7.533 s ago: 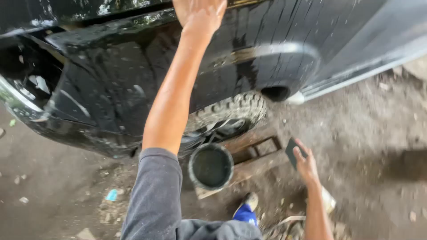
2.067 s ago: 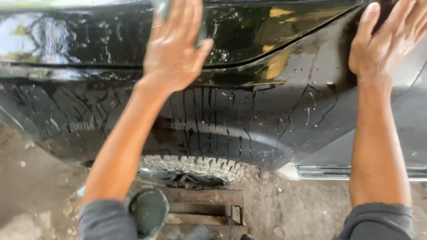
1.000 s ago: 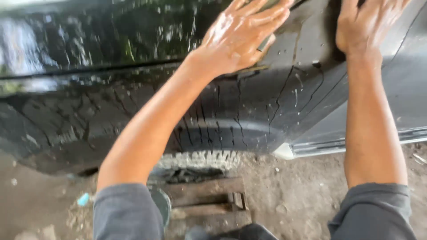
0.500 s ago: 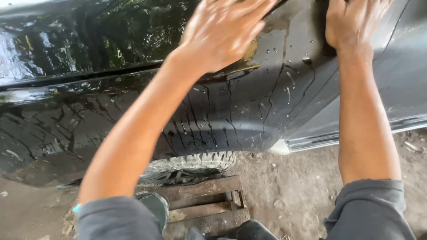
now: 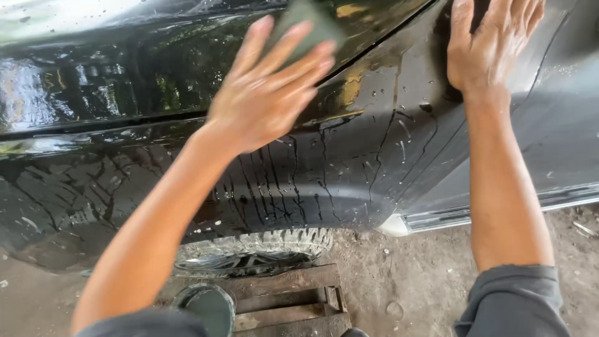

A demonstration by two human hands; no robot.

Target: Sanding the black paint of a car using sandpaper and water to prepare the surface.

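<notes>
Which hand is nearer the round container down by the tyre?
Left. The left hand presses a greenish pad on the wet black panel, up from the round container. The right hand lies flat on the panel far to the right.

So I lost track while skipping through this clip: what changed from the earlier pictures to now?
The left hand came up off the lower fender and now presses a greenish pad against the wet black car body, its grip flat over it. The right hand, earlier down near the ground holding a dark pad, rose to rest flat on the panel. The tyre, wooden pallet and round container stayed put.
</notes>
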